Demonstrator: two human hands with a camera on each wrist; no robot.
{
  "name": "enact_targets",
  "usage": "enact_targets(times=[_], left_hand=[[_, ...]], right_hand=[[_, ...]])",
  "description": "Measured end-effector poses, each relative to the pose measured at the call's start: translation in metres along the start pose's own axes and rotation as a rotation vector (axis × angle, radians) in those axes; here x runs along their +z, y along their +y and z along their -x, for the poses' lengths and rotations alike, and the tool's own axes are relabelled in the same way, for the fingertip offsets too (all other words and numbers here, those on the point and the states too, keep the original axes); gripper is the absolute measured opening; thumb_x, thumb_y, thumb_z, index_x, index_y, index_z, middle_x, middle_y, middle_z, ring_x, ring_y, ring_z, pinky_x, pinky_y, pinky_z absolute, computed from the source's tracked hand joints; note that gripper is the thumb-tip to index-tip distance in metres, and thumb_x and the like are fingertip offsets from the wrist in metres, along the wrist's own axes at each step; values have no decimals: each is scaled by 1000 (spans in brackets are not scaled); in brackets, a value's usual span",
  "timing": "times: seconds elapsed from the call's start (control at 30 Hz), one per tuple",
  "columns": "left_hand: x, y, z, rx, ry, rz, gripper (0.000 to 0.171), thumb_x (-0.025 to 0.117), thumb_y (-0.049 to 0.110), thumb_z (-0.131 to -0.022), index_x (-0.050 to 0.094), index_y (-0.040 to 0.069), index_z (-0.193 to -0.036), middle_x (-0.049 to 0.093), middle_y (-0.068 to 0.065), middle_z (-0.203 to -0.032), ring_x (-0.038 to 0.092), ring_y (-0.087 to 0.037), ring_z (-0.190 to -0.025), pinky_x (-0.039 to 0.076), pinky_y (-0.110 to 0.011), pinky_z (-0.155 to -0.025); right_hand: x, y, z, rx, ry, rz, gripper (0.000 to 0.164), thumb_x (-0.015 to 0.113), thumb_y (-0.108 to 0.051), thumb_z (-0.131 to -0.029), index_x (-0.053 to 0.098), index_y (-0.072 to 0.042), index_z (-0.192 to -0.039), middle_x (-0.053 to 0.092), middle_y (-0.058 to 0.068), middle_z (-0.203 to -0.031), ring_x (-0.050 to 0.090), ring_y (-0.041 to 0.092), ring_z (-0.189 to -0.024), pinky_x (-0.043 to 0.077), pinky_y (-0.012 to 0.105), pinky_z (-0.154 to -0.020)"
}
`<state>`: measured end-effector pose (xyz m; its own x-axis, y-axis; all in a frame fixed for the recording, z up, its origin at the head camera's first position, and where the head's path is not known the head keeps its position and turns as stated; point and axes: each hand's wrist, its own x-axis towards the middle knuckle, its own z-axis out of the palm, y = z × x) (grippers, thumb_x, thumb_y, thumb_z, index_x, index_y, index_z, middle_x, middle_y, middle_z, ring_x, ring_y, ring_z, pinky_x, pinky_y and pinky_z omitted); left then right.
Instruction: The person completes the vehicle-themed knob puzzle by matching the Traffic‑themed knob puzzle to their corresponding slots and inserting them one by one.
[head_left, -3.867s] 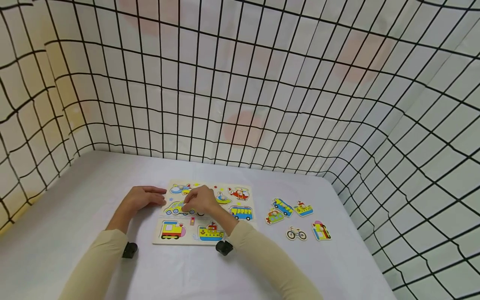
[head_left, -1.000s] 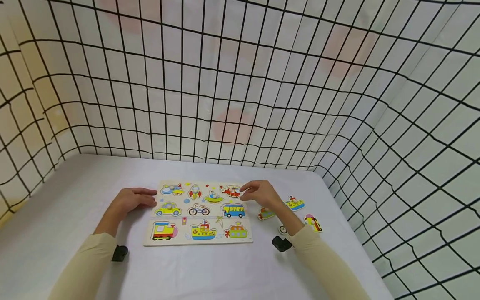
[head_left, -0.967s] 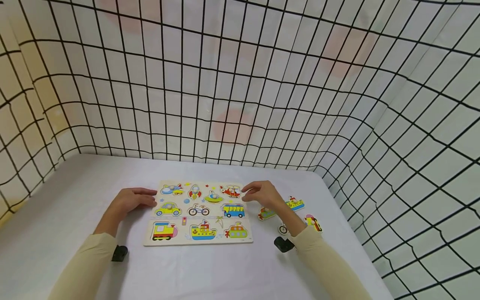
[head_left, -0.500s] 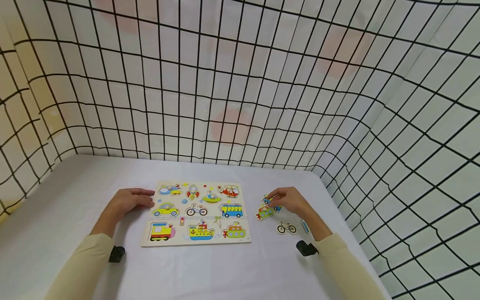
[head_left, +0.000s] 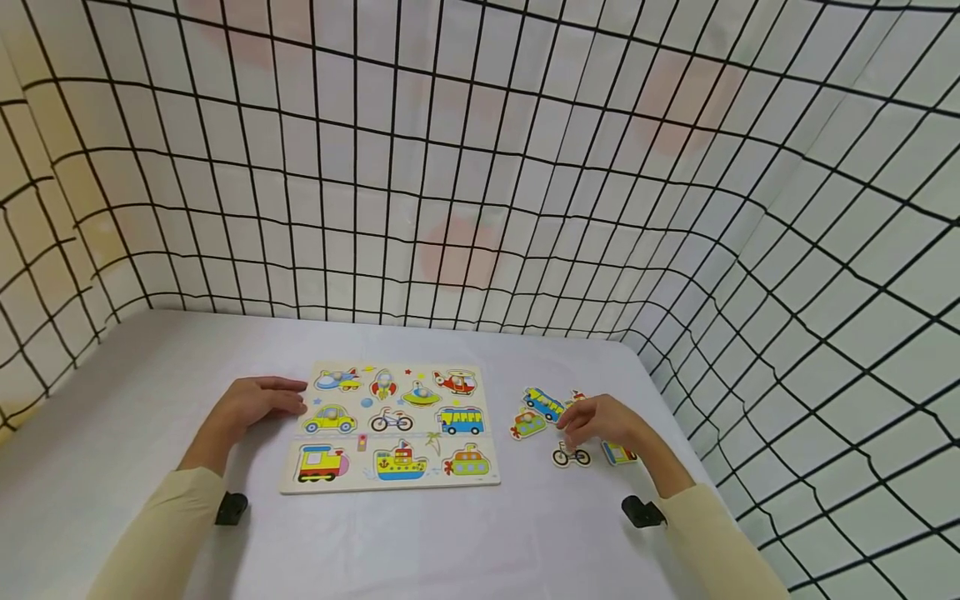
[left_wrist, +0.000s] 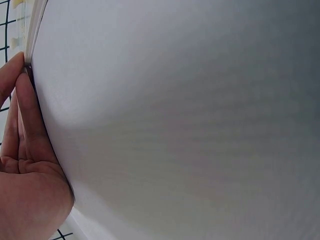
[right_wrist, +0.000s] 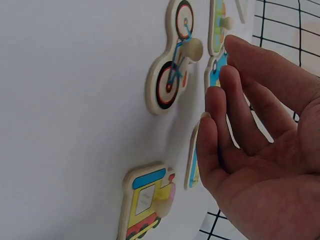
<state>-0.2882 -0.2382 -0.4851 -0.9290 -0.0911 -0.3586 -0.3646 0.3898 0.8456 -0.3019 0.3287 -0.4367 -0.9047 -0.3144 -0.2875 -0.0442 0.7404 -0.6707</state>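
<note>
A wooden puzzle board (head_left: pixel 362 473) with pictures of vehicles lies on the white table. My left hand (head_left: pixel 247 406) rests on the table at the board's left edge, fingers extended and fingertips against that edge. My right hand (head_left: pixel 603 418) hovers right of the board, thumb and fingers bent loosely with nothing held between them. Just below its fingertips lies the knobbed bicycle piece (head_left: pixel 572 457); in the right wrist view its knob stands clear of the fingers. Around that hand lie the bus piece (head_left: pixel 543 404), the submarine piece (head_left: pixel 528 424) and the train piece (right_wrist: pixel 147 197).
A boat piece (head_left: pixel 577 396) lies mostly hidden behind my right hand. On the board, the car (head_left: pixel 330 418) and several other pictures in the upper part bear knobs. White sheeting behind black wire mesh (head_left: pixel 390 208) walls in the table's back and sides.
My right hand has left the car on the board, moved right past the board's edge and over the bus piece, then towards me to the bicycle piece. My left hand stays at the board.
</note>
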Motion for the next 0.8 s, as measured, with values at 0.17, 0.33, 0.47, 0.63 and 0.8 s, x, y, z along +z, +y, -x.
enact_targets(times=[0.17,0.33,0.47,0.63,0.8], left_hand=[[-1,-1,0,10,-2,-3,64,80,28,-84,60,3,-140,67,-19,-134,49,-43,-135,37,-61,-111],[0,-1,0,5,0,0,64,80,28,-84,60,4,-140,68,-18,-132,51,-42,-134,38,-60,-111],[0,-1,0,5,1,0,64,81,28,-83,61,4,-139,68,-17,-132,51,-42,-133,38,-61,-110],[0,-1,0,3,-2,6,64,81,27,-82,61,4,-139,69,-17,-131,49,-42,-135,38,-60,-111],[-1,-1,2,0,0,12,64,81,26,-82,62,5,-139,70,-16,-130,50,-42,-134,38,-60,-111]], right_hand=[[2,6,6,-4,-42,7,21,83,-16,-83,77,-9,-102,76,3,-93,68,16,-85,56,34,-80],[6,11,8,7,-56,-26,21,83,-12,-82,77,-7,-101,75,5,-91,66,17,-84,55,34,-79],[8,13,6,0,-73,-35,21,82,-10,-81,77,-6,-100,75,5,-91,67,17,-83,55,32,-77],[10,14,3,11,-78,-33,20,83,-8,-79,76,-5,-97,74,3,-87,66,16,-80,55,32,-74],[11,13,2,38,-68,-38,19,84,-8,-78,76,-5,-96,73,2,-84,65,17,-79,54,31,-74]])
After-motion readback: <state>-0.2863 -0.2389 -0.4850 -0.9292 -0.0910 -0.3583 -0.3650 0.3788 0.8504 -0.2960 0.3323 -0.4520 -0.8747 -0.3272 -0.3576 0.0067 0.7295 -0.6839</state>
